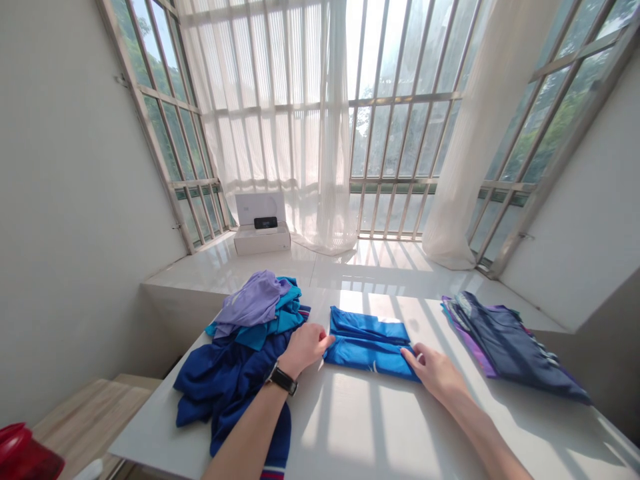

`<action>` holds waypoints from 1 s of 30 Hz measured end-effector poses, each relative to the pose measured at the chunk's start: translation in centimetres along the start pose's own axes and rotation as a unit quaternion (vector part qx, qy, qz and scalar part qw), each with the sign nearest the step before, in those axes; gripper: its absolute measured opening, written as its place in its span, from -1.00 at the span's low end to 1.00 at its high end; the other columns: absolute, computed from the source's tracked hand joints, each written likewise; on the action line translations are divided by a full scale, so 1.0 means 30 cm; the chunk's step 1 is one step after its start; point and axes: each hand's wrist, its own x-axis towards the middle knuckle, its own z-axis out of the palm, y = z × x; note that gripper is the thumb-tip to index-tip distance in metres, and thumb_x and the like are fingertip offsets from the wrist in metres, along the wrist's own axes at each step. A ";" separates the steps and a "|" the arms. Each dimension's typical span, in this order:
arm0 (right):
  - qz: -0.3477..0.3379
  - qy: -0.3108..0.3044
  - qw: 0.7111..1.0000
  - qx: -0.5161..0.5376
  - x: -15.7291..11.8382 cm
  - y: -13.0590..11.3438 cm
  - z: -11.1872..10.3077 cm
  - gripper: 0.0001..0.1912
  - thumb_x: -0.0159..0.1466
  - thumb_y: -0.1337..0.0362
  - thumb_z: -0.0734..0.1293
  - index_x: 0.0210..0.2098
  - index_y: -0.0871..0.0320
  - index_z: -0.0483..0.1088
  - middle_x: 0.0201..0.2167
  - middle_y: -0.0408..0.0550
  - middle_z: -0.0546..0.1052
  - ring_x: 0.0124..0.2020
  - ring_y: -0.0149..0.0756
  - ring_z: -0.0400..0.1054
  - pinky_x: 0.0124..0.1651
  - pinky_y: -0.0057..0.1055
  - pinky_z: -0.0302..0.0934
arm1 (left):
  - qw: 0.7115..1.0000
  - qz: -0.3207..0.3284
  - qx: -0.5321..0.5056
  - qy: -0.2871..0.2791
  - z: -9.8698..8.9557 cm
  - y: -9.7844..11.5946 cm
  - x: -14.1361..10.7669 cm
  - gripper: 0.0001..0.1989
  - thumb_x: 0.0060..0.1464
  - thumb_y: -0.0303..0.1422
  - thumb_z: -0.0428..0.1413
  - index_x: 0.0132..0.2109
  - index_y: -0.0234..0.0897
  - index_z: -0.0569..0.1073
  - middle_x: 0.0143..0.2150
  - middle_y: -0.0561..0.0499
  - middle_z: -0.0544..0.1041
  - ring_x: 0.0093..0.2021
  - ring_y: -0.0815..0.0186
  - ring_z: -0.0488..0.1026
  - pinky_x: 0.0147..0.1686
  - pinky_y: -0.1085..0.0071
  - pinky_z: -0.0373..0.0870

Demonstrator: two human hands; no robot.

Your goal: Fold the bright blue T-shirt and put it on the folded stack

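A bright blue garment point(373, 357) lies folded into a narrow strip on the white table point(345, 427), with a crease along its middle. My left hand point(305, 347), a black watch on its wrist, pinches the left end of the strip. At the other end, the fingers of my right hand point(427, 367) are closed on the garment's right edge. Both hands are close to the tabletop, and the cloth lies flat between them.
Left of my left hand is a loose pile of dark blue point(225, 380), teal and lilac clothes point(255, 300). Folded clothes point(510, 340) are stacked at the right. A white box point(263, 239) with a black device stands on the sill. A red object point(27, 453) is at bottom left.
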 end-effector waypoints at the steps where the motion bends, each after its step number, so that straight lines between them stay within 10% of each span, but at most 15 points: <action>1: 0.001 0.000 1.000 -0.002 0.000 -0.001 -0.001 -0.57 0.34 -0.12 0.12 -0.48 0.02 0.25 -0.46 -0.08 0.56 -0.37 -0.16 0.45 -0.32 -0.34 0.16 | 1.000 -0.003 0.001 0.000 -0.003 -0.004 0.001 -0.69 0.26 -0.16 0.12 -0.35 -0.23 0.59 -0.36 -0.06 0.64 -0.29 0.21 0.57 -0.38 0.43 0.21; 9: 0.016 0.001 1.000 -0.006 -0.009 -0.025 -0.018 -0.60 0.34 -0.07 0.17 -0.48 0.03 0.28 -0.46 -0.08 0.56 -0.36 -0.17 0.46 -0.33 -0.35 0.17 | 0.996 -0.061 0.030 0.050 -0.016 -0.011 0.006 -0.77 0.37 -0.33 -0.02 -0.07 -0.27 0.53 -0.19 -0.17 0.64 -0.15 0.16 0.58 -0.26 0.40 0.28; 18: 0.010 0.011 1.000 -0.001 -0.007 -0.018 -0.010 -0.60 0.34 -0.07 0.18 -0.48 0.04 0.31 -0.50 -0.08 0.56 -0.38 -0.18 0.46 -0.37 -0.37 0.16 | 0.999 0.027 -0.005 0.030 0.025 0.039 -0.026 -0.59 0.31 0.00 0.03 -0.27 -0.21 0.54 -0.30 -0.05 0.64 -0.25 0.19 0.57 -0.36 0.41 0.21; 30: -0.033 0.007 0.999 0.015 -0.015 -0.023 -0.011 -0.60 0.32 -0.07 0.13 -0.52 0.03 0.18 -0.55 -0.10 0.50 -0.45 -0.20 0.40 -0.38 -0.36 0.11 | 0.997 0.057 -0.001 0.052 0.039 0.038 -0.031 -0.79 0.23 -0.16 0.17 -0.20 -0.20 0.50 -0.26 0.00 0.60 -0.23 0.20 0.54 -0.32 0.41 0.24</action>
